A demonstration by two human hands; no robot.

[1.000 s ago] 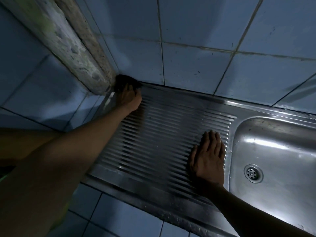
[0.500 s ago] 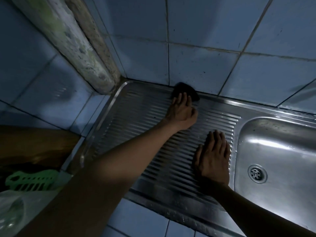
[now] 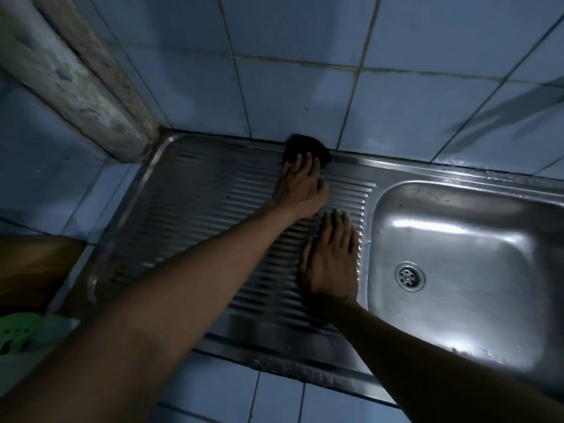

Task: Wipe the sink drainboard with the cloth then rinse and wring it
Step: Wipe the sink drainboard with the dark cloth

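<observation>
1. The left hand point(image 3: 300, 186) reaches far across the drainboard point(image 3: 195, 209) and presses down on a dark cloth point(image 3: 305, 148). Its fingers lie stretched over the cloth's near edge, not curled round it, so it pushes rather than grips. I take that as a wiping hold: flat pressure keeps the cloth spread against the steel.

2. The cloth sits at the back rim of the drainboard, hard against the foot of the tiled wall point(image 3: 305, 71), about where the ribs end toward the basin. Most of it shows beyond the fingertips; what lies under the palm is hidden.

3. The right hand point(image 3: 332, 257) lies flat on the ribs just beside the basin point(image 3: 457, 254), fingers straight and together, holding nothing. It looks like a prop: with the left arm stretched to the far edge, the body needs a brace.

4. The two hands are near each other, the left wrist just above the right fingertips, though I cannot say they touch.

5. The basin is to the right, its drain point(image 3: 409, 276) uncovered. No tap is in view.

6. Further out, a rough pillar point(image 3: 76, 74) meets the drainboard's far left corner, and something green point(image 3: 15, 331) sits low at the left edge, too blurred to name.

7. By my reckoning the wiping is under way; rinsing and wringing are not yet begun.
</observation>
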